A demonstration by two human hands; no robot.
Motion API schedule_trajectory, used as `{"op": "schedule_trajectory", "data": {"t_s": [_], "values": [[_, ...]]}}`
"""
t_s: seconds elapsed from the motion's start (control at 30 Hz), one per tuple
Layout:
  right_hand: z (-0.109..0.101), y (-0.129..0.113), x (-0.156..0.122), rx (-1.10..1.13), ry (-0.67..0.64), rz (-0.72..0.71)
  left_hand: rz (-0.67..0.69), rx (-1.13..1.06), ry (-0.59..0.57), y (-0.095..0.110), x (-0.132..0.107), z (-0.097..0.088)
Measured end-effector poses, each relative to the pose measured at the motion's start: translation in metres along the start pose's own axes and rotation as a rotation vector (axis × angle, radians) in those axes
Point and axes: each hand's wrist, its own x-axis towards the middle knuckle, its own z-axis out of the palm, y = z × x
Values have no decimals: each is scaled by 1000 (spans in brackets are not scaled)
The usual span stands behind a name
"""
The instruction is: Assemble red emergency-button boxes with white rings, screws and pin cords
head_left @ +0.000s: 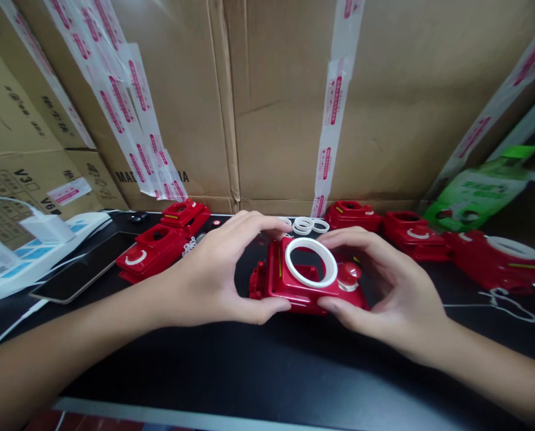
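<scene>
At the frame's centre a housing [303, 281] sits on the table [267, 371], a ring [311, 261] on top of it. The left hand [217, 269] grips its left side, the right hand [384, 287] its right. Behind it lie spare rings [305, 225]. More housings [159, 242] lie at left, others [411, 233] at right. A power strip [38, 248] is far left, boxes [276, 102] behind.

Red plastic housing [304, 281] with a white ring [311, 261] on top; more red housings [153, 251] at ten o'clock and at two; black table [258, 371]; brown cartons [276, 102] with white-and-pink tape [332, 114]; green pouch [478, 191]
</scene>
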Motion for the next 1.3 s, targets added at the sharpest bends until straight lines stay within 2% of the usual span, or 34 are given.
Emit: {"op": "schedule_trajectory", "data": {"t_s": [0.13, 0.27, 0.53, 0.63, 0.77, 1.03, 1.3], "values": [[-3, 3, 2, 22, -91, -36, -13, -94, -24, -4, 0, -3], [-6, 6, 3, 3, -164, 6, -26, -214, -29, -13, 0, -7], [-6, 9, 5, -135, -126, 43, -91, -181, -78, -29, 4, -19], [-7, 10, 7, -192, -171, 66, -146, -113, -158, -33, 5, -17], [-7, 11, 9, -233, -295, 103, -167, -57, -244, -38, 4, -8], [-6, 13, 10, -244, -409, 103, -162, -44, -285, -42, 3, 1], [-7, 13, 8, -267, -435, 121, -156, -56, -307, -48, 3, 7]]}}
